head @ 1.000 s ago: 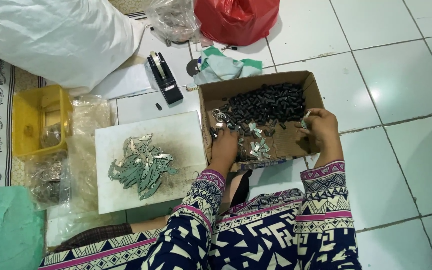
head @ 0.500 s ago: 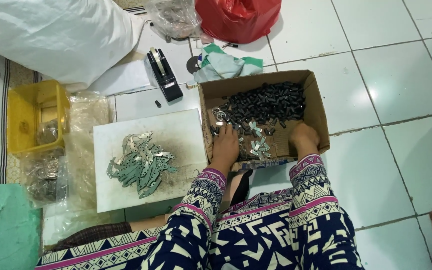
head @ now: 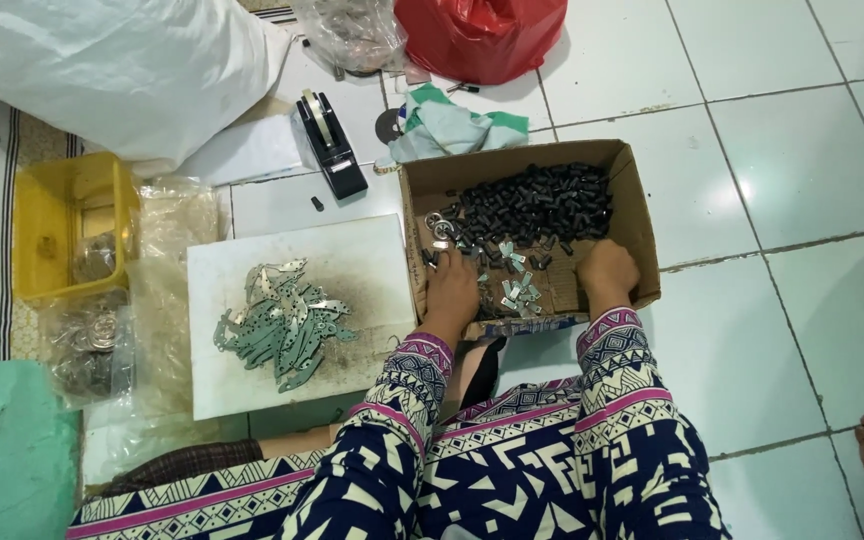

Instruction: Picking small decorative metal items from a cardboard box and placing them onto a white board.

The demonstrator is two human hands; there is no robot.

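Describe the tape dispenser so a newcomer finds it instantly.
Start at the open brown cardboard box on the white tiled floor, where both hands rest. Look just beyond its upper-left corner: the black desktop tape dispenser lies there, beside a crumpled green-and-white cloth. It alone is black, wedge-shaped, and carries a tape roll.

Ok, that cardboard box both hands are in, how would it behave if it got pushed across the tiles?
The cardboard box would probably slide easily, since the tiled floor looks glossy. Its thin walls look soft, so they may buckle rather than push stiffly. The black pieces heaped at the far end likely shift and weigh down that side.
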